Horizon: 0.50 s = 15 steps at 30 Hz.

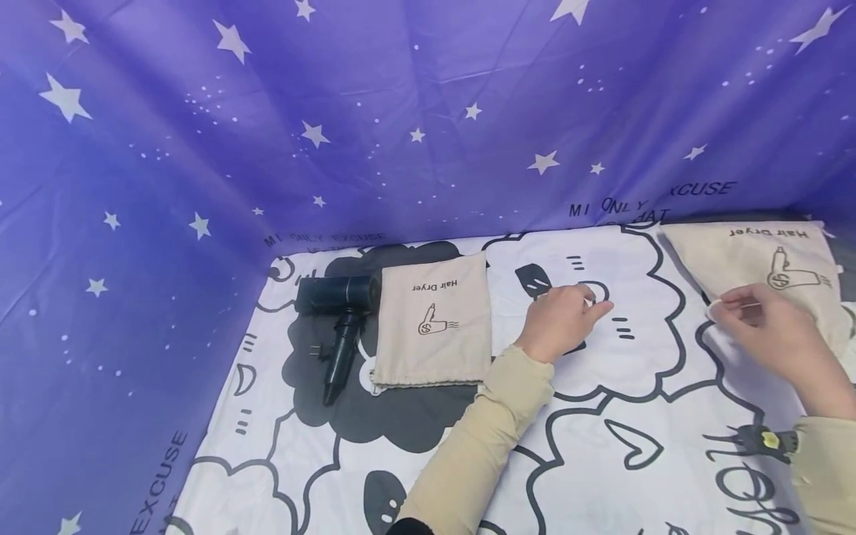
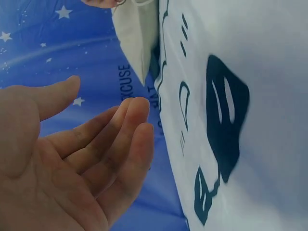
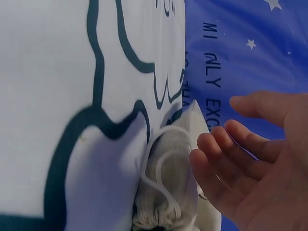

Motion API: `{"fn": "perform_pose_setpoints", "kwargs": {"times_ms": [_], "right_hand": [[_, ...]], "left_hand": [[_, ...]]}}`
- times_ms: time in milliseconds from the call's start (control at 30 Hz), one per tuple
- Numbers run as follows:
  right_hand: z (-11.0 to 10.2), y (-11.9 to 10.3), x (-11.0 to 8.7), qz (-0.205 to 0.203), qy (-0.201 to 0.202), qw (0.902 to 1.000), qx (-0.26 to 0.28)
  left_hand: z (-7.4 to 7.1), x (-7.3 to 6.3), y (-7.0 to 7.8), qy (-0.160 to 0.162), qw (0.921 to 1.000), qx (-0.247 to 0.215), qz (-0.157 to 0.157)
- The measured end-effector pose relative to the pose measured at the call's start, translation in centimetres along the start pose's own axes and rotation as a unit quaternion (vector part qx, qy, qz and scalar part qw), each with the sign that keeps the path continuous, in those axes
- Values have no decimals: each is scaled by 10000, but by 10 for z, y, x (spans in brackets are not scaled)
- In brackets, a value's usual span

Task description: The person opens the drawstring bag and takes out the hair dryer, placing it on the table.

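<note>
One hair dryer (image 1: 341, 297) is judged to be left unpacked: it lies bare near the left edge of the printed cloth (image 1: 568, 438). Just to its right a flat pouch (image 1: 435, 327) marked "Hair Dryer" is placed, its mouth turned toward the near edge; from its flatness it is judged to be empty.

At the far right corner of the cloth a second pouch (image 1: 762, 256) with the same print is set. In the right wrist view its mouth is seen bunched and its body appears fuller, so filling seems done there, though the contents are hidden. A white cord (image 3: 144, 166) is looped loosely at that mouth and no knot is shown, so tying, if wanted, appears to be left.

The right hand (image 1: 769, 327) is held beside this pouch, thumb and fingers apart; whether the cord is touched cannot be told. The left hand (image 1: 562, 319) is held over the cloth between the two pouches, its thumb spread from loosely bent fingers, nothing grasped. About half the work is judged complete.
</note>
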State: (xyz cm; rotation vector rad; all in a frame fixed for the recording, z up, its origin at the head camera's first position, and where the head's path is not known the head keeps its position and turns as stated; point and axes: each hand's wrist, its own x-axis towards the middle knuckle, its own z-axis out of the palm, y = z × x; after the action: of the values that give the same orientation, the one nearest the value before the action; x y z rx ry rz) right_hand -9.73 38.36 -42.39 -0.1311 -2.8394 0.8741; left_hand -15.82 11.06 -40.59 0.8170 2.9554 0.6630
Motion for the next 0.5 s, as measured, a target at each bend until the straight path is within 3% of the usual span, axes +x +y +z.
{"fn": "perform_pose_setpoints", "kwargs": {"times_ms": [233, 500], "right_hand": [[-12, 8, -4, 85, 14, 9999, -53], [-23, 17, -12, 446, 505, 9974, -246]], "left_hand": [[10, 12, 7, -222, 9996, -183, -34], [19, 21, 29, -532, 9980, -234, -230]]}}
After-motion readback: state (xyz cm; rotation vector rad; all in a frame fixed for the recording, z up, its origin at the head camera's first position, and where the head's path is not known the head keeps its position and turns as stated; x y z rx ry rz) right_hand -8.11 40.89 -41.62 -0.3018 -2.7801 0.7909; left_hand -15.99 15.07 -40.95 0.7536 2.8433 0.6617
